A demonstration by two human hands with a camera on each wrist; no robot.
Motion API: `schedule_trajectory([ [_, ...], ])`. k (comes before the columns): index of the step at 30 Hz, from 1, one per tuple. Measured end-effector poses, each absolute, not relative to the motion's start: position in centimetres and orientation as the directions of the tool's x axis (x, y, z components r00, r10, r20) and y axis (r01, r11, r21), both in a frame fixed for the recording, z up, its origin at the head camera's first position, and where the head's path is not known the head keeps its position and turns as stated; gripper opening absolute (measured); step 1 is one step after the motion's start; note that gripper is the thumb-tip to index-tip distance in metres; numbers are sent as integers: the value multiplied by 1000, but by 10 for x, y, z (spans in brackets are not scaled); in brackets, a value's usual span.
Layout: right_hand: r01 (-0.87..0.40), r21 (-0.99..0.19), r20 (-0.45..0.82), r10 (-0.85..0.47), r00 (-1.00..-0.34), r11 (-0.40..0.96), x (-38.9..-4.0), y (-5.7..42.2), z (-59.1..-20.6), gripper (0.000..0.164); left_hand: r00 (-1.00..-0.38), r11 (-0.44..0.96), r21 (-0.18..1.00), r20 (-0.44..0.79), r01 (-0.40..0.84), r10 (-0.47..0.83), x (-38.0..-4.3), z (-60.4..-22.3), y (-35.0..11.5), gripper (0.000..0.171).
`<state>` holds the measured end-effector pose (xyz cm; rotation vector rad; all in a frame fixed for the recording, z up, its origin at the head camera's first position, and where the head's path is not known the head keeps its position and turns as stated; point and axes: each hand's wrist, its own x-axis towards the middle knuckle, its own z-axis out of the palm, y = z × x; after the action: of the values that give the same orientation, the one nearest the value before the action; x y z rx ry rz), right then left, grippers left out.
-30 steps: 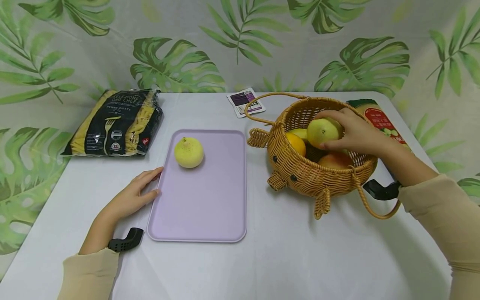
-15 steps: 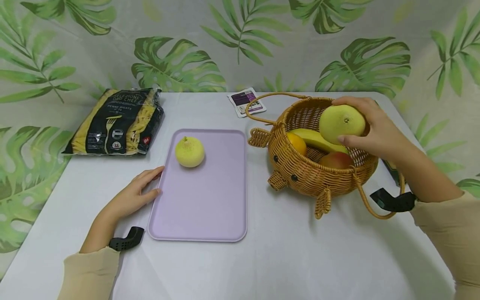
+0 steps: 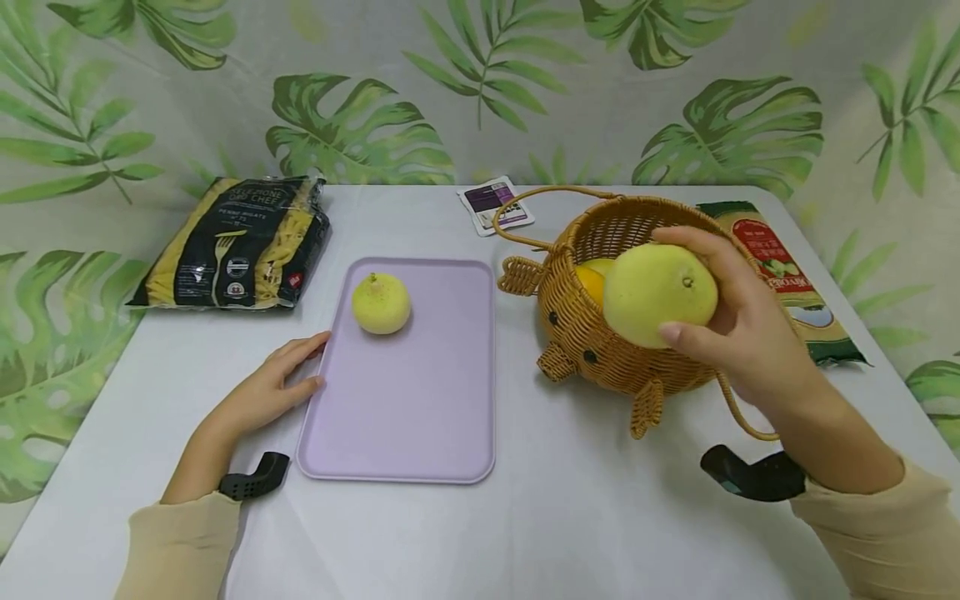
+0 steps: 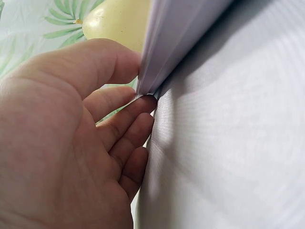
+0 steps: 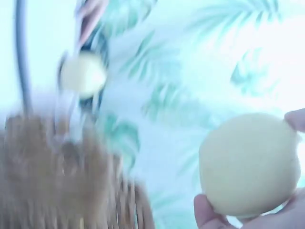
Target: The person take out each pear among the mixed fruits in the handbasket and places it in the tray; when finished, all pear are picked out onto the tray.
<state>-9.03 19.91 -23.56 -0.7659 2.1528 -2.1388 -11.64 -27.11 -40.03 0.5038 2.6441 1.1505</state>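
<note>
My right hand (image 3: 757,333) grips a large yellow-green pear (image 3: 656,296), thumb below and fingers over the far side. It holds the pear above the front rim of a pig-faced wicker basket (image 3: 622,362); in the right wrist view the pear (image 5: 248,164) hangs clear of the blurred basket (image 5: 62,186). Part of an orange (image 3: 590,283) and a bit of banana (image 3: 600,264) show inside; the rest is hidden. A lilac tray (image 3: 405,400) bears another yellow pear (image 3: 381,304), stem up. My left hand (image 3: 262,387) touches the tray's left edge, thumb and fingertips (image 4: 144,125) against it.
A bag of penne pasta (image 3: 232,242) lies at the back left. A small white and purple packet (image 3: 497,206) is at the back edge. Behind the basket, on the right, lies a green and red bag (image 3: 787,267). The basket's handle loops stick out sideways.
My right hand has lifted the pear out of the basket, first up and right, then toward me and left, over the front rim. The left hand stays at the tray.
</note>
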Motion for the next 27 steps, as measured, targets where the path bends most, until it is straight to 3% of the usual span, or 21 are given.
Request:
schedule_trajectory([
  [12,-201,-977,213,-454,-865,-75,-74,110,-284,68,-916,643,732,-68,224,396,-117,-399,-270,62],
  [27,-136,-989,119,-234,-965,59,-139,41,-372,67,-915,647,723,-50,243,399,-117,-401,-270,62],
])
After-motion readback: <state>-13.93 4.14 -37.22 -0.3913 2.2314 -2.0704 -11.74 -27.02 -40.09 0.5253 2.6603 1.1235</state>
